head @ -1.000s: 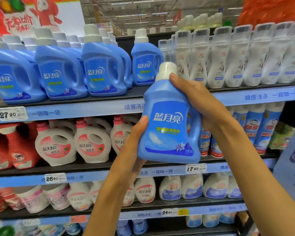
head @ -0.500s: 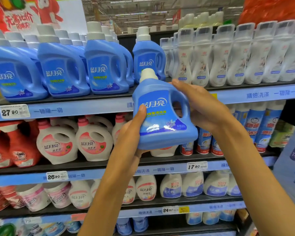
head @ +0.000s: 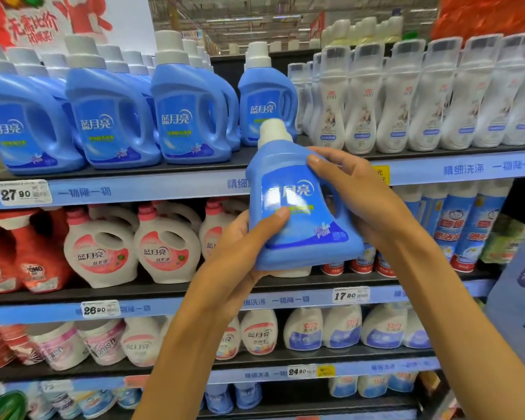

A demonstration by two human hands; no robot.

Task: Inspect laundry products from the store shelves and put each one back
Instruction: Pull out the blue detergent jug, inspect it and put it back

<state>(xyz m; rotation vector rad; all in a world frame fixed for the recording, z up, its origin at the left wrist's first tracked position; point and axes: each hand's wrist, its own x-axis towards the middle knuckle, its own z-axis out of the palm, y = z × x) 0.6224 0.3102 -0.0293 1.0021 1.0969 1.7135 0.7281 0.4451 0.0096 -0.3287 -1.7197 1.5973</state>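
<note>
1. Head view: blue detergent bottle (head: 297,204) held in front of the shelves, cap tilted away, just below the top shelf (head: 194,165).
2. Left hand (head: 240,253) grips its lower left edge; right hand (head: 355,195) wraps the handle side.
3. Advice: keep both hands on, level the base, aim for the gap in front of the matching blue bottle (head: 265,101).

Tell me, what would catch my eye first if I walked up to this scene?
First, the blue detergent bottle with a white cap, held in mid-air in front of the shelves: the left hand supports its lower left side and the right hand wraps its handle side. Behind it, larger blue jugs line the top shelf on the left, with slim white bottles to their right. Yellowish price tags dot the blue shelf edges.
</note>
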